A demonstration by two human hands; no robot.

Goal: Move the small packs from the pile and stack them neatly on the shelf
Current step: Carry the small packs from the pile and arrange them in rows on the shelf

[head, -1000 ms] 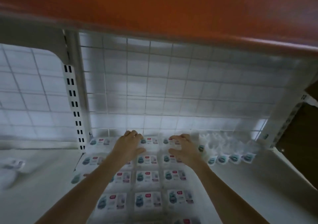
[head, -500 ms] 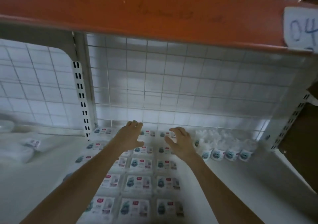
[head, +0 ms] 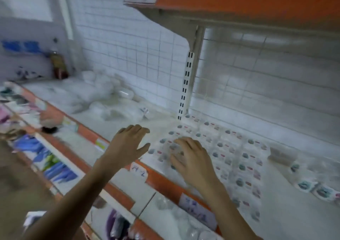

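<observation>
clear plastic pile (head: 117, 109) lay up-left of the open left hand (head: 128, 145), nearer than the open right hand (head: 191, 158) resting on the packs (head: 239, 158).

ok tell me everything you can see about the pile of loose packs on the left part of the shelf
The pile of loose packs is a blurred heap of clear, whitish plastic wrappers, lying jumbled on the white shelf against the tiled wall. It sits left of the slotted upright and beyond the left hand, which hovers open short of it. Nothing visibly touches it but the shelf. Print on the packs is too blurred to read.
</observation>
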